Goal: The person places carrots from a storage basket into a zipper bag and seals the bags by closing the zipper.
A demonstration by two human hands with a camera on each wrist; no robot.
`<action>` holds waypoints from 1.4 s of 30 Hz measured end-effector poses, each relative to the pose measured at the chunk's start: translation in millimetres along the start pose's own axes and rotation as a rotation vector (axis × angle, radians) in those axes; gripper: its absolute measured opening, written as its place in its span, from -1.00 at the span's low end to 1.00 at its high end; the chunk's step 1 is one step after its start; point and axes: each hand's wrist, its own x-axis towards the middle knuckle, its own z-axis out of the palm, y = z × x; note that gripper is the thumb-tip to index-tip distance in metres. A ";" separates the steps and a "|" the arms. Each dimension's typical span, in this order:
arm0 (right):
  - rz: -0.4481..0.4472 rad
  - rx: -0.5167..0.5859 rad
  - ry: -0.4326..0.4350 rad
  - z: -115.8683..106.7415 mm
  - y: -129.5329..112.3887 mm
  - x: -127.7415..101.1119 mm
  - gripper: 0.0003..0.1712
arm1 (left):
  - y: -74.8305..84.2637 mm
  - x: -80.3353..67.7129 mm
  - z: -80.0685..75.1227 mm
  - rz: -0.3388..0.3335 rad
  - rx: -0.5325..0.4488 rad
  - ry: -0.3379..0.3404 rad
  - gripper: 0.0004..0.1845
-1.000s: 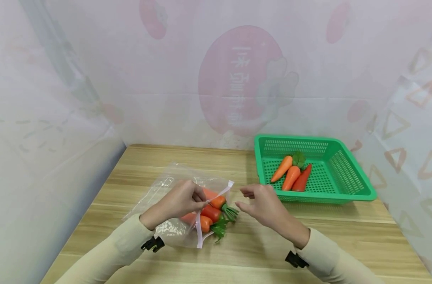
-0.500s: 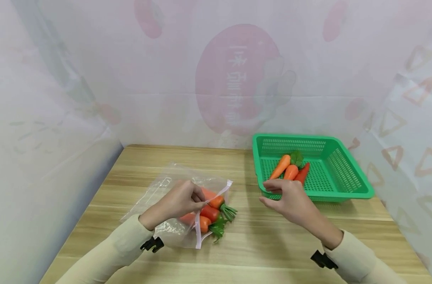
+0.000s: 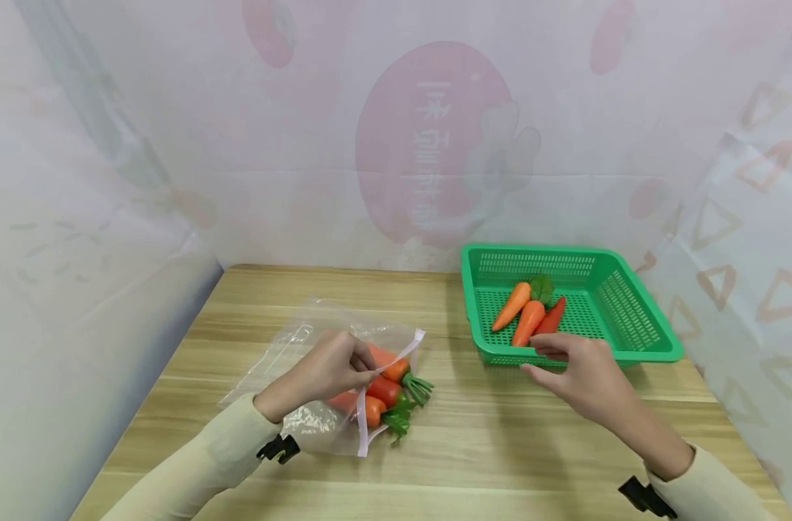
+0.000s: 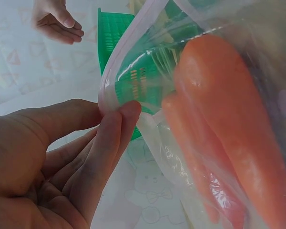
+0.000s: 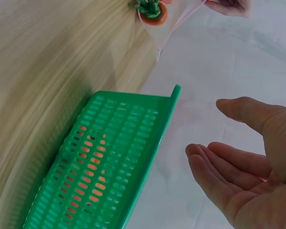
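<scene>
My left hand point(image 3: 327, 369) pinches the edge of a clear zip bag point(image 4: 119, 62) between thumb and fingertips, holding its mouth up. Inside the bag lie a large orange carrot point(image 4: 229, 109) and other red and orange vegetables; green tops point(image 3: 402, 416) stick out of the mouth toward the right. My right hand point(image 3: 588, 376) hovers at the near rim of the green basket point(image 3: 643, 300), thumb and fingers apart with nothing between them. In the basket rest two carrots point(image 3: 512, 307) and a red pepper point(image 3: 552, 317), whose lower end the right fingers overlap in the head view.
The wooden table point(image 3: 448, 456) carries the bag at left of centre and the basket at the back right. A printed white cloth point(image 3: 305, 145) hangs behind the table and along both sides.
My right hand has moved right from beside the bag's mouth to the basket's near rim, still holding nothing. The left hand keeps its pinch on the bag in the same place.
</scene>
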 end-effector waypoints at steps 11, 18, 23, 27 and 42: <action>0.049 -0.065 -0.004 -19.4 28.4 11.1 -0.61 | -1.1 0.1 -0.5 0.018 -0.002 -0.010 -0.95; 0.132 -0.080 -0.078 -25.0 50.8 26.7 -0.54 | -1.2 0.1 -0.5 0.023 0.000 -0.007 -0.95; 0.169 -0.090 -0.156 -24.5 60.8 37.0 -0.48 | 0.6 -1.0 -0.9 0.016 0.004 -0.001 -0.96; 0.210 -0.105 -0.248 -23.4 69.2 45.7 -0.48 | 2.0 -2.2 -0.9 0.006 0.009 0.001 -0.96; 0.336 -0.095 -0.376 -3.8 100.5 67.0 -0.48 | 2.1 -4.8 -3.3 0.005 0.016 0.006 -0.95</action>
